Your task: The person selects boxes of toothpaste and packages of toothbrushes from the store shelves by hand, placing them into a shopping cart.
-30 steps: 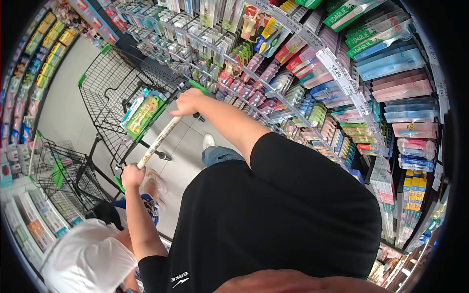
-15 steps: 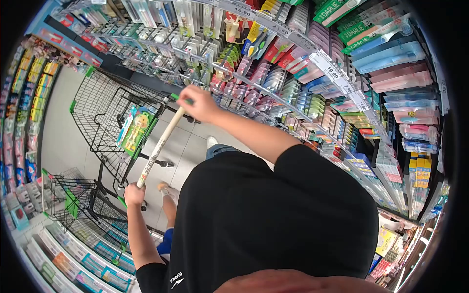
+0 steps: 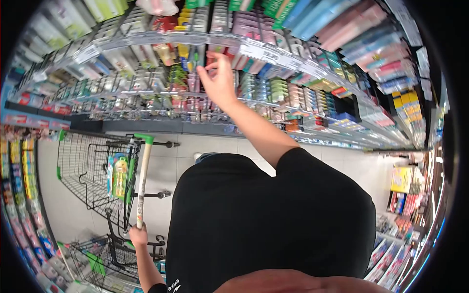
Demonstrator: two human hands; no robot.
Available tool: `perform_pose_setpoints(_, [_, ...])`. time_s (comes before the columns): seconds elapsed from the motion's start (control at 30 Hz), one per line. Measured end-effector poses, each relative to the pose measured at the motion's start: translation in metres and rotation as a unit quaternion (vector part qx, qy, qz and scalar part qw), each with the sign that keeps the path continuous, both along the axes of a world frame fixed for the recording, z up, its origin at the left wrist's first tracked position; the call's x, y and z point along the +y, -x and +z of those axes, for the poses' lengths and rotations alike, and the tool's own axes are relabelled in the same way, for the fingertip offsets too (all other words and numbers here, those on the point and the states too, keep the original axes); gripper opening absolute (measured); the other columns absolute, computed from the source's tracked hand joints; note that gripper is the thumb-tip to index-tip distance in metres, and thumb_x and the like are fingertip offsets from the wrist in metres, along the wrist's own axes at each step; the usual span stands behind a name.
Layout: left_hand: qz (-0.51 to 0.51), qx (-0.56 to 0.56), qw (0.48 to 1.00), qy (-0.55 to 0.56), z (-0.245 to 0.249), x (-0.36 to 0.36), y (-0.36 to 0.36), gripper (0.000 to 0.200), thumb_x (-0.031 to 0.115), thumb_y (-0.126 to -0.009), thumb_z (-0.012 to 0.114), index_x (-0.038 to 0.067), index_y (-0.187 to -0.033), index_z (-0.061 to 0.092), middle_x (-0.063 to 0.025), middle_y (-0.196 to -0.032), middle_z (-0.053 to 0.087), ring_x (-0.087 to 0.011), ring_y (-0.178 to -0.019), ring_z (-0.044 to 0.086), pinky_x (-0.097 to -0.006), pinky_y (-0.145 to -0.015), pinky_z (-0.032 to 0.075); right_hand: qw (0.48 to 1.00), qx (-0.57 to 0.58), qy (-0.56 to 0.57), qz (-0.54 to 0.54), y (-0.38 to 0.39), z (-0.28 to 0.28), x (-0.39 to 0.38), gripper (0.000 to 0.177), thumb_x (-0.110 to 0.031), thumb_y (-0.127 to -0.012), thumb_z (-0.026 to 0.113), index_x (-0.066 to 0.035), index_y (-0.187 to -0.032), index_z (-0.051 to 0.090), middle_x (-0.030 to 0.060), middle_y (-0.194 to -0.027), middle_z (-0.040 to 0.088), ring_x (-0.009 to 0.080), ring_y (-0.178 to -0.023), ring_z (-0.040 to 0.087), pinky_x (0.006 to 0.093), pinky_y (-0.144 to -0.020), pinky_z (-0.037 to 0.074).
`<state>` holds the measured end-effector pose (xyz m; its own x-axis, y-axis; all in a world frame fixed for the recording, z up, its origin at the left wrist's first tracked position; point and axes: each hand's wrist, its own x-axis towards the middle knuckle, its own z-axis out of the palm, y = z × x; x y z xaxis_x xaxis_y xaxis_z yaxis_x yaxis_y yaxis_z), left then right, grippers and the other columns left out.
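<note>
My left hand (image 3: pixel 138 235) is wrapped around the near end of the pale handle bar (image 3: pixel 143 183) of a black wire shopping cart (image 3: pixel 90 168). My right hand (image 3: pixel 218 78) is raised at the shelf rack, its fingers apart and nothing visible in them. Its fingertips are near hanging packs, among them yellow-and-blue toothbrush packs (image 3: pixel 188 59) just left of it; blur hides whether they touch. In the cart's child-seat area, by the handle, stands a green-and-yellow pack (image 3: pixel 119 177) beside a light-blue one.
Rows of hanging packs and price strips (image 3: pixel 271 54) fill the rack ahead. A second wire cart (image 3: pixel 102 261) with green parts stands at lower left. Shelves of yellow and pink goods (image 3: pixel 27 171) line the far left. Grey tiled floor (image 3: pixel 163 163) lies between cart and rack.
My right hand has let go of the cart handle and moved up to the rack, opening its fingers. My left hand still grips the handle. The view has turned toward the rack.
</note>
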<state>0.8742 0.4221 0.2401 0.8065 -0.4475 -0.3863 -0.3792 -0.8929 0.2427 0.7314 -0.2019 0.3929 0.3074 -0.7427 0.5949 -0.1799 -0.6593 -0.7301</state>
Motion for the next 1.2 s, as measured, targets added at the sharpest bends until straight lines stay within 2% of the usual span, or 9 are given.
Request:
perform_pose_setpoints(0.33, [0.004,-0.013,1.0,-0.01,-0.003,-0.002,-0.002,0.038,0.03,-0.091,0.073,-0.008,-0.092,0.076,-0.0327,-0.083,0.07,-0.05,-0.083,0.071,-0.0549,-0.076,0.057,0.997,0.046,-0.053,0.022,-0.001,0.014,-0.002,0.045,-0.014,-0.094,0.078,-0.001,-0.133,0.059,0.0154,-0.124,0.061,0.0189,-0.086,0.07,0.0322,-0.073,0.058])
perform_pose_setpoints(0.5, [0.014,-0.008,1.0,-0.015,-0.004,-0.002,-0.004,0.038,0.03,-0.091,0.073,-0.008,-0.092,0.076,-0.0322,-0.084,0.071,-0.0501,-0.083,0.071,-0.0556,-0.077,0.057,0.997,0.024,-0.075,0.015,-0.008,0.007,-0.002,0.04,-0.011,-0.095,0.078,-0.002,-0.129,0.059,0.0126,-0.115,0.065,0.015,-0.077,0.069,0.0313,-0.068,0.056])
perform_pose_setpoints(0.67, [0.001,-0.015,1.0,-0.024,-0.001,-0.004,-0.004,0.037,0.031,-0.091,0.073,-0.006,-0.092,0.077,-0.0311,-0.085,0.072,-0.0499,-0.084,0.071,-0.0562,-0.079,0.057,0.998,-0.006,-0.056,0.025,-0.011,0.007,0.0,0.041,-0.011,-0.094,0.078,-0.002,-0.128,0.058,0.0116,-0.117,0.069,0.0146,-0.076,0.068,0.0305,-0.068,0.056])
perform_pose_setpoints(0.73, [0.014,-0.022,0.999,-0.037,0.002,-0.006,-0.002,0.038,0.033,-0.091,0.073,-0.005,-0.092,0.077,-0.0304,-0.086,0.072,-0.0495,-0.085,0.072,-0.0557,-0.08,0.058,0.995,-0.012,-0.092,0.04,-0.012,0.005,0.0,0.041,-0.011,-0.095,0.079,-0.001,-0.128,0.057,0.0119,-0.118,0.07,0.0142,-0.076,0.068,0.0307,-0.069,0.056])
perform_pose_setpoints(1.0, [0.015,-0.031,0.998,-0.053,0.001,-0.008,0.003,0.038,0.036,-0.092,0.07,-0.001,-0.093,0.079,-0.0279,-0.089,0.074,-0.0482,-0.087,0.073,-0.0557,-0.082,0.059,0.997,0.021,-0.069,0.021,-0.012,0.003,0.001,0.046,-0.015,-0.097,0.077,-0.001,-0.136,0.057,0.0148,-0.126,0.062,0.017,-0.082,0.069,0.0314,-0.071,0.057])
perform_pose_setpoints(1.07, [0.01,-0.034,0.998,-0.059,-0.003,-0.003,0.003,0.038,0.037,-0.092,0.07,0.0,-0.092,0.079,-0.0278,-0.089,0.074,-0.0477,-0.087,0.073,-0.0554,-0.081,0.059,0.999,0.007,-0.041,0.023,-0.013,-0.001,0.002,0.044,-0.015,-0.098,0.077,-0.001,-0.134,0.056,0.0146,-0.122,0.064,0.0147,-0.078,0.068,0.0304,-0.069,0.056])
perform_pose_setpoints(1.13, [0.021,-0.031,0.997,-0.06,0.0,-0.007,0.004,0.039,0.038,-0.092,0.07,0.0,-0.091,0.079,-0.0274,-0.089,0.074,-0.0473,-0.087,0.073,-0.0552,-0.081,0.059,0.988,0.027,-0.144,0.039,-0.012,0.0,0.002,0.041,-0.015,-0.098,0.077,0.0,-0.13,0.055,0.0146,-0.119,0.064,0.0115,-0.074,0.065,0.0297,-0.068,0.054])
perform_pose_setpoints(1.17, [0.024,-0.031,0.997,-0.059,0.002,-0.007,0.005,0.039,0.038,-0.092,0.07,0.0,-0.091,0.079,-0.0274,-0.089,0.074,-0.0473,-0.087,0.073,-0.0552,-0.081,0.059,0.989,0.015,-0.146,0.037,-0.014,0.005,0.006,0.037,-0.014,-0.099,0.076,-0.001,-0.127,0.055,0.011,-0.106,0.068,0.0083,-0.07,0.062,0.0276,-0.064,0.051])
perform_pose_setpoints(1.2, [0.027,-0.029,0.998,-0.056,0.005,-0.008,0.005,0.038,0.038,-0.092,0.071,0.0,-0.091,0.079,-0.027,-0.089,0.074,-0.0472,-0.087,0.073,-0.0551,-0.081,0.059,0.989,0.015,-0.144,0.04,-0.017,0.004,0.006,0.037,-0.014,-0.099,0.076,-0.001,-0.127,0.055,0.011,-0.106,0.068,0.0083,-0.07,0.062,0.0276,-0.064,0.051])
